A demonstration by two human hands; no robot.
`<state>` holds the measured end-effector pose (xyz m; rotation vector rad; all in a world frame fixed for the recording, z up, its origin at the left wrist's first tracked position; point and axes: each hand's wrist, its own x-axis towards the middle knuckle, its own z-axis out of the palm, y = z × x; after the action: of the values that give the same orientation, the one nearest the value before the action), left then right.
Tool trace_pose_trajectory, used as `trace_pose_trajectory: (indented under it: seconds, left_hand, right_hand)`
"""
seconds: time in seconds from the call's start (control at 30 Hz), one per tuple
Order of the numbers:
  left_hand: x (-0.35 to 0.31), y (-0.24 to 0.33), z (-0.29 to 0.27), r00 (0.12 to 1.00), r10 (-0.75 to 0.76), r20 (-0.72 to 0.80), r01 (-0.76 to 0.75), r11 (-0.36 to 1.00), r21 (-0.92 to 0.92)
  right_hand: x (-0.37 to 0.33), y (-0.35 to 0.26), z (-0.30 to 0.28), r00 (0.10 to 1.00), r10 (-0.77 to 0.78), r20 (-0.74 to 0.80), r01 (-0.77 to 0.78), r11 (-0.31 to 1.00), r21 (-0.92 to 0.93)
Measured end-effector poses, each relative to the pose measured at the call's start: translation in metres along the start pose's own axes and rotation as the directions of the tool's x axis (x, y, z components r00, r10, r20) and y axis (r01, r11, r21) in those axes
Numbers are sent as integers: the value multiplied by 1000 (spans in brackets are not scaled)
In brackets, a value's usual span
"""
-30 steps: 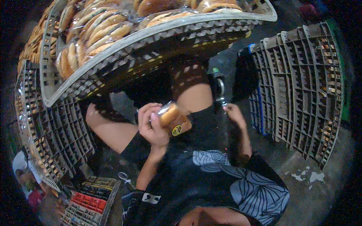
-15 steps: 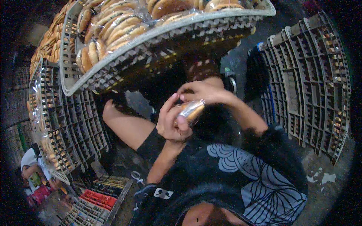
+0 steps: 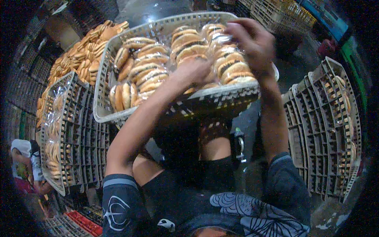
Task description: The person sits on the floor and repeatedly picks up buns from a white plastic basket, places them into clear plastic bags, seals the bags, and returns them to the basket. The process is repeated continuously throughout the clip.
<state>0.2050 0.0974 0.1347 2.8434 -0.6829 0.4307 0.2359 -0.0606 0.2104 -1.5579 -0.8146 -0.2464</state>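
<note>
A pale plastic crate (image 3: 103, 98) in front of me holds rows of filled buns in clear plastic wrap. My left hand (image 3: 196, 70) reaches into its middle, over the wrapped buns (image 3: 189, 41) there; its fingers are blurred, and I cannot tell if they grip anything. At the crate's far right, my right hand (image 3: 254, 43) is beside a column of wrapped buns (image 3: 233, 65), its fingertips near shiny wrap. Motion smears this hand too, so its hold is unclear.
A large heap of unwrapped buns (image 3: 85, 59) lies behind the crate's left side. Stacked crates (image 3: 85, 134) with wrapped buns stand at left, and more crates (image 3: 316, 130) at right. Another person (image 3: 25, 164) is at the far left. Red and dark crates lie low left.
Both hands have moved from in front of my body, where they held a wrapped bun, forward into the crate. My view has tilted up, showing more of the crate and the bun heap.
</note>
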Motion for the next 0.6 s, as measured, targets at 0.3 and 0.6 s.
trace_pose_trajectory:
  seconds: [0.3, 0.6]
  left_hand:
    - [-11, -22, 62, 914, -211, 348, 281, 946, -165]
    - [-60, 81, -23, 632, -749, -200, -79, 195, -978]
  right_hand:
    - [44, 158, 97, 604, 230, 763, 574, 538, -617]
    - [-36, 7, 9, 838, -58, 542, 229, 940, -254]
